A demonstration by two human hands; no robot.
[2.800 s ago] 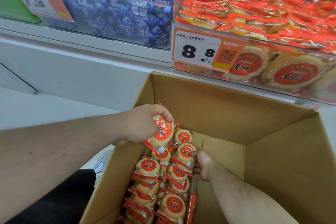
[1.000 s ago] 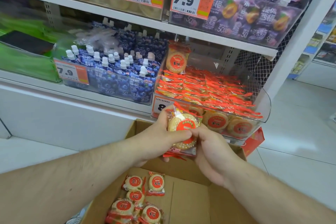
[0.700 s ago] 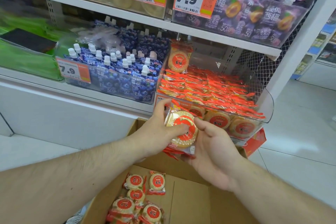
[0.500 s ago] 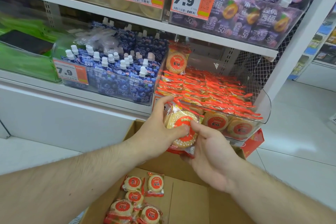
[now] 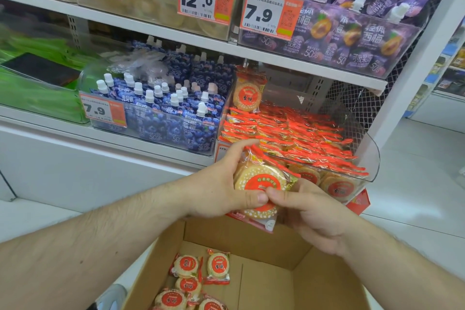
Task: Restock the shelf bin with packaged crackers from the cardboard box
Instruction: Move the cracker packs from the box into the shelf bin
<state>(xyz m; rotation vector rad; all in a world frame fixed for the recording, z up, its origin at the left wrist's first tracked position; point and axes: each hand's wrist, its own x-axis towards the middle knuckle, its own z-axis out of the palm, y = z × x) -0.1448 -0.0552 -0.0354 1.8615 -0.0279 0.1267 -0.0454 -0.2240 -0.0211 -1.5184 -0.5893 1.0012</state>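
Note:
A stack of round cracker packs (image 5: 260,178) with red labels is held between both hands, just in front of the clear shelf bin (image 5: 372,156). My left hand (image 5: 224,185) grips the stack's left side, thumb on the front label. My right hand (image 5: 309,211) grips its right side and underside, thumb meeting the left thumb. The bin holds many red-edged cracker packs (image 5: 297,133), with one pack standing upright at its back left. Below, the open cardboard box (image 5: 271,282) contains several loose cracker packs (image 5: 198,274) at its left.
Left of the cracker bin is a bin of blue spouted jelly pouches (image 5: 163,111) with a 7.9 tag. The shelf above carries purple pouches (image 5: 352,22) and pale snacks. Green packs (image 5: 37,88) lie far left. White floor stretches to the right.
Since 2.8 s ago both hands rose out of the box with the cracker stack up to the bin's front. In the last second the stack stayed put; the right thumb slid onto its front.

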